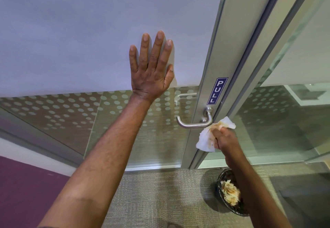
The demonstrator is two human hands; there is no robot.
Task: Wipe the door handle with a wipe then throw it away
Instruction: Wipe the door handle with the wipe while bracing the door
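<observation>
Right hand [225, 139] closed around a crumpled white wipe [209, 136], already stained brown, just below and to the right of the door handle [193, 122]. Wipe's upper edge at or nearly at the handle's bend by the frame; contact could not be confirmed. Left hand [151, 70] spread flat and empty against the frosted door [89, 40], fingers up, apparently bracing the panel.

Likely risks from there: only the near end of the lever cleaned, with the long bar and its underside missed, since the wipe sat at one end. Dirt smeared back onto the metal, given how soiled the cloth looked. Lever pushed down and latch released under pressure, door swinging despite the bracing palm. Wipe dropped short of the bin [230, 194] on release, because the bin stood low on the floor, partly behind the right forearm and already holding crumpled paper.

Brushed metal lever, mounted on a grey aluminium frame beneath a blue "PULL" sign [217, 90]. Frosted upper glass, dotted film lower down, clear glass panel to the right. Grey-beige carpet [160, 192] underfoot, purple wall section at far left. No table in view.
</observation>
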